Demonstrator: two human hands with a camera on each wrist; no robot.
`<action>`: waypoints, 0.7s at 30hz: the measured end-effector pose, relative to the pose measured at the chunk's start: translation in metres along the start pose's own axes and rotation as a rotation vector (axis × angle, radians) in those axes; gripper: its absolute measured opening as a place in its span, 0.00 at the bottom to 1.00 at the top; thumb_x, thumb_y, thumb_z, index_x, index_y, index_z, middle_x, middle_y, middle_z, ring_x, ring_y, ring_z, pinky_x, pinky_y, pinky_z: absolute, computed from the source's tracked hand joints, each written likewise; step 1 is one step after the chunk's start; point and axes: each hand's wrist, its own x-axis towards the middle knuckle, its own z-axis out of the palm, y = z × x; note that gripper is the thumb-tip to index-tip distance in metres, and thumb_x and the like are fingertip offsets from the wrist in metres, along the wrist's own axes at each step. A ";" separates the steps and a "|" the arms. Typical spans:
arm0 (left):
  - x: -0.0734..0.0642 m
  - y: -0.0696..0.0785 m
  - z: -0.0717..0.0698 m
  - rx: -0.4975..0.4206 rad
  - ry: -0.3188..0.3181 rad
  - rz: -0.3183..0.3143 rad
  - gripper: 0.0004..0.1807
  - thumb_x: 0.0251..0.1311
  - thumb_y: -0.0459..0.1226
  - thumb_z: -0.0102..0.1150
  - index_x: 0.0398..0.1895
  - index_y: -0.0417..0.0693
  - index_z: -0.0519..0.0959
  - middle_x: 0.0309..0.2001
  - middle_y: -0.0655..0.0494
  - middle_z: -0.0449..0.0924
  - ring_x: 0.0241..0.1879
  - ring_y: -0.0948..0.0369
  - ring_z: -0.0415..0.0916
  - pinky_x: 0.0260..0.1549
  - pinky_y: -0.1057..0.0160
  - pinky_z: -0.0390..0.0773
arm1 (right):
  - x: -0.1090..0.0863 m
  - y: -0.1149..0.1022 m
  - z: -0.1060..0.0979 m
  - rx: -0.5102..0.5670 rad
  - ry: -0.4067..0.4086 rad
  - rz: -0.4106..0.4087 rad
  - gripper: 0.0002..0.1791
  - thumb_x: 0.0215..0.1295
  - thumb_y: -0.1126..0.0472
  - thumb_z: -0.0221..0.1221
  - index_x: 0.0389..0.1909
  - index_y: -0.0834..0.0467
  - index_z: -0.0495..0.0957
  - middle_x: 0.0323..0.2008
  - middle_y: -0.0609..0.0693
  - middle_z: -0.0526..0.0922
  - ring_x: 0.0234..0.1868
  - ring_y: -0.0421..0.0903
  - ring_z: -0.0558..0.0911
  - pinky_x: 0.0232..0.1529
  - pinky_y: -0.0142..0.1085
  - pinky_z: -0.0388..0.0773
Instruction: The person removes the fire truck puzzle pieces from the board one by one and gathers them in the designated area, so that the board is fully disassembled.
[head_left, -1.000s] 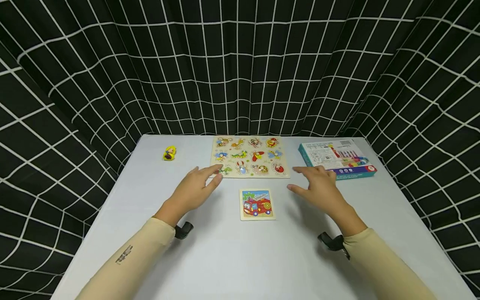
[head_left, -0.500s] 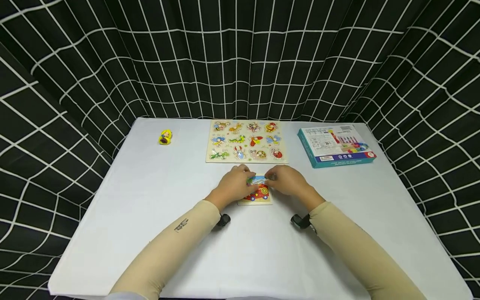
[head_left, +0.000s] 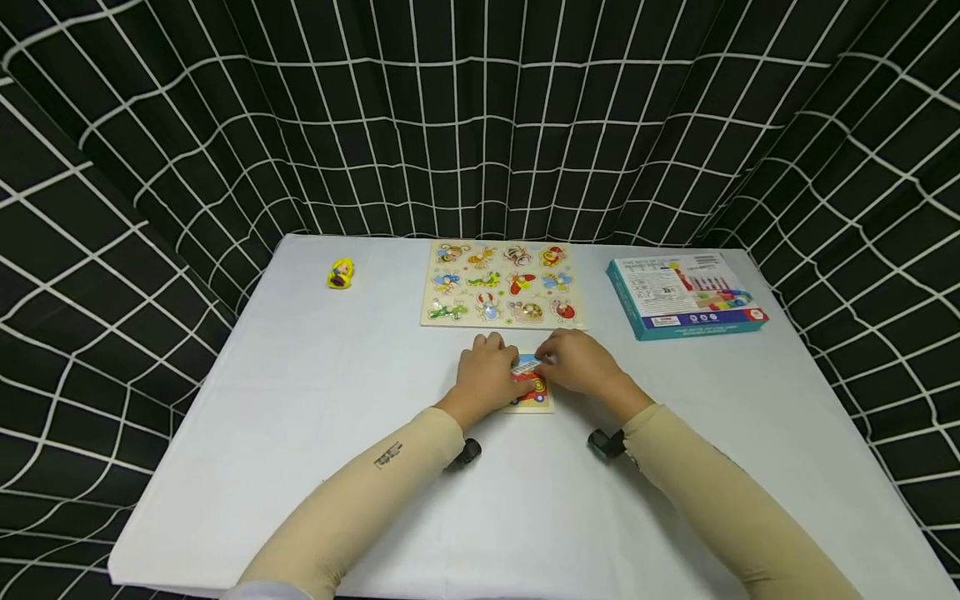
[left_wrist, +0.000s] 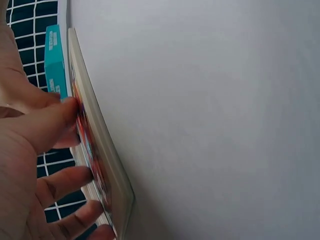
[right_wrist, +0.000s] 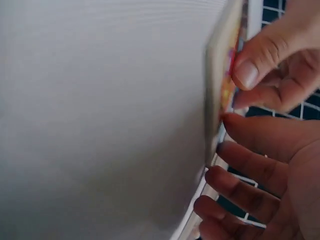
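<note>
A fire-truck puzzle (head_left: pixel 540 393) is being touched from both sides by the bent, parted fingers of the left hand (head_left: pixel 483 372) and right hand (head_left: pixel 583 365); whether anything is being pinched cannot be told. Its near right corner is being left uncovered, white tabletop (head_left: pixel 540 500) being shown in front.

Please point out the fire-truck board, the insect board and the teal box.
Fire-truck board (head_left: pixel 539 386), head view: its yellow rings.
Insect board (head_left: pixel 503 286), head view: middle of its face.
Teal box (head_left: pixel 684 294), head view: printed top.
</note>
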 end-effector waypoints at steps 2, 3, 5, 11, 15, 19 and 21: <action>0.001 0.001 0.001 0.018 -0.004 -0.011 0.30 0.53 0.67 0.60 0.46 0.55 0.81 0.43 0.56 0.68 0.41 0.56 0.63 0.34 0.56 0.69 | 0.000 -0.001 0.000 0.004 0.003 0.001 0.13 0.60 0.54 0.67 0.40 0.59 0.86 0.40 0.50 0.83 0.45 0.51 0.81 0.50 0.47 0.75; 0.001 0.002 0.001 0.022 -0.008 -0.016 0.30 0.53 0.67 0.60 0.46 0.55 0.81 0.43 0.56 0.68 0.41 0.56 0.63 0.34 0.56 0.69 | -0.001 -0.002 0.000 0.003 0.002 0.002 0.13 0.60 0.55 0.67 0.39 0.60 0.86 0.39 0.50 0.83 0.45 0.51 0.81 0.50 0.47 0.75; 0.001 0.003 0.000 0.024 -0.016 -0.021 0.30 0.53 0.67 0.61 0.46 0.56 0.81 0.43 0.56 0.68 0.41 0.56 0.62 0.34 0.57 0.69 | -0.001 -0.004 -0.001 -0.009 -0.002 0.014 0.13 0.60 0.54 0.67 0.39 0.60 0.87 0.39 0.51 0.83 0.44 0.51 0.81 0.49 0.46 0.76; 0.002 0.004 -0.002 0.010 -0.032 -0.031 0.29 0.52 0.66 0.62 0.46 0.56 0.81 0.43 0.55 0.68 0.42 0.56 0.62 0.34 0.57 0.68 | 0.002 0.001 -0.004 0.026 -0.029 0.030 0.14 0.56 0.51 0.70 0.37 0.57 0.86 0.37 0.48 0.80 0.40 0.48 0.77 0.46 0.45 0.74; 0.002 0.005 -0.003 0.014 -0.040 -0.040 0.29 0.51 0.66 0.63 0.46 0.56 0.81 0.43 0.55 0.68 0.42 0.56 0.62 0.34 0.57 0.68 | 0.006 0.010 -0.005 0.087 -0.047 0.037 0.15 0.50 0.50 0.73 0.34 0.54 0.85 0.35 0.47 0.78 0.38 0.47 0.74 0.44 0.44 0.71; 0.002 0.005 -0.001 0.019 -0.044 -0.039 0.30 0.51 0.67 0.62 0.46 0.56 0.81 0.43 0.56 0.67 0.42 0.56 0.61 0.34 0.58 0.67 | 0.008 0.012 -0.006 0.110 -0.058 0.046 0.15 0.47 0.52 0.75 0.34 0.53 0.83 0.36 0.46 0.79 0.38 0.47 0.73 0.44 0.44 0.71; 0.003 0.005 -0.002 0.019 -0.045 -0.042 0.30 0.51 0.67 0.62 0.46 0.56 0.81 0.43 0.56 0.67 0.42 0.56 0.61 0.34 0.57 0.67 | 0.009 0.013 -0.006 0.106 -0.047 0.043 0.14 0.48 0.53 0.75 0.34 0.52 0.83 0.36 0.45 0.79 0.38 0.47 0.73 0.44 0.44 0.71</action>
